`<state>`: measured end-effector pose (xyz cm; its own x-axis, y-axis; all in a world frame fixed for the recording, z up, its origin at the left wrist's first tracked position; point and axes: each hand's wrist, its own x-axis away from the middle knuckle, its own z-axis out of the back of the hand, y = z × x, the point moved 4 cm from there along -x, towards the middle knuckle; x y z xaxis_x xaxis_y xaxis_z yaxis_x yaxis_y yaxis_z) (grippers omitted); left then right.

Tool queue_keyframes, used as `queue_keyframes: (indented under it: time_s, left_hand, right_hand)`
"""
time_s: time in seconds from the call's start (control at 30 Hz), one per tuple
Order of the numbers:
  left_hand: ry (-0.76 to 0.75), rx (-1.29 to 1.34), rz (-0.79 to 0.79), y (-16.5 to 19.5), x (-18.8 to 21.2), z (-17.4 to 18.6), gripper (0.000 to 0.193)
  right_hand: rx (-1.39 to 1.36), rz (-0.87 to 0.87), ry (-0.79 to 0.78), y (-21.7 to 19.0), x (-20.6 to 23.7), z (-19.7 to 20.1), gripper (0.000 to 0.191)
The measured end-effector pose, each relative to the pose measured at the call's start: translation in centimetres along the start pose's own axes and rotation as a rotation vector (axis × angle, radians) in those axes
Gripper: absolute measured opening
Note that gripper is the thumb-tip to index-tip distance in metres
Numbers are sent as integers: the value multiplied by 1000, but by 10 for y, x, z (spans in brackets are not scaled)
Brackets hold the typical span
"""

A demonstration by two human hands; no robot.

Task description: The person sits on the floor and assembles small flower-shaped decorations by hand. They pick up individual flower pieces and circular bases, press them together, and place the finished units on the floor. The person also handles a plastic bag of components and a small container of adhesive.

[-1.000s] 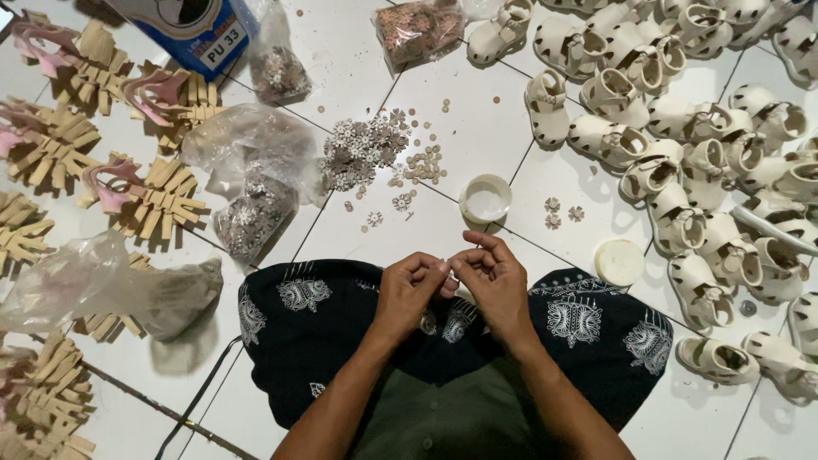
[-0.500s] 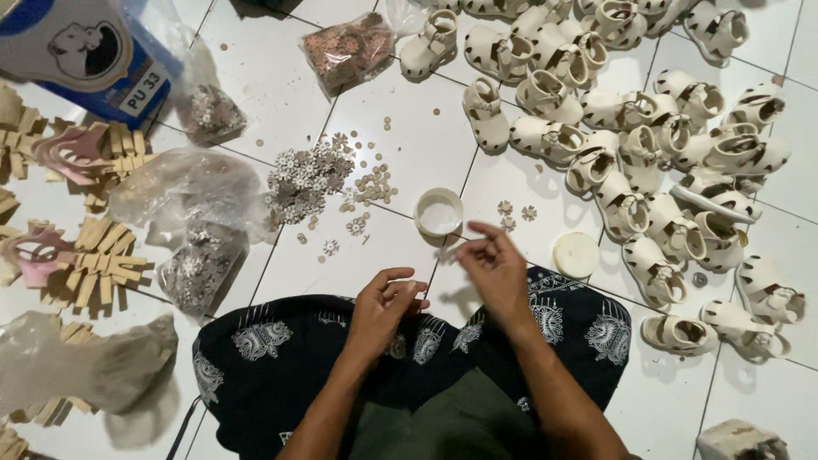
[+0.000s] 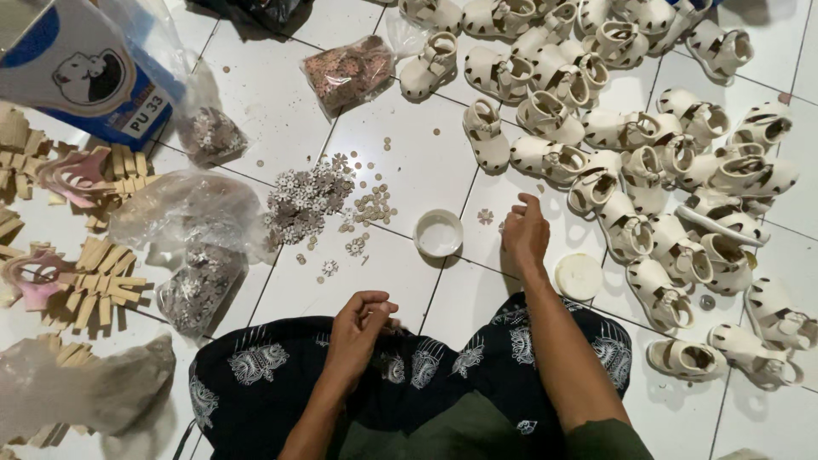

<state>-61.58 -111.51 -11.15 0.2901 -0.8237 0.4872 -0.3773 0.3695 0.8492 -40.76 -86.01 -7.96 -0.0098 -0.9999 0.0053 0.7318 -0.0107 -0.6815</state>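
Note:
My left hand point(image 3: 362, 322) rests over the dark patterned cloth point(image 3: 256, 375) on my lap, its fingers curled and pinched together; anything between them is hidden. My right hand point(image 3: 524, 234) is stretched forward to the white tiled floor, fingertips down beside a small flower-shaped ornament point(image 3: 486, 215). A small white cup point(image 3: 439, 232) stands just left of that hand and a round white lid point(image 3: 579, 275) lies to its right. A pile of flower-shaped ornaments point(image 3: 307, 200) and small round buttons point(image 3: 372, 204) lies further left.
Several cream children's sandals point(image 3: 639, 153) fill the right and far side. Clear plastic bags of ornaments point(image 3: 192, 255) point(image 3: 349, 72) lie at the left and back. A blue carton point(image 3: 85, 72) stands at the top left, with beige and pink cut-out pieces point(image 3: 94, 285) along the left edge.
The hands, first joined over my lap, have parted. My right hand has reached forward to the floor by the cup while the left stays at the lap. The camera has tilted.

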Motion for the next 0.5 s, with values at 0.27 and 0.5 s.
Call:
queue_keyframes:
  time_s: [0.27, 0.5]
  left_hand:
    - [197, 25, -12, -20, -12, 20, 34]
    - [204, 171, -214, -2, -8, 45, 21]
  right_hand:
    - [-235, 187, -69, -40, 49, -4, 43]
    - [-228, 280, -576, -114, 120, -106, 46]
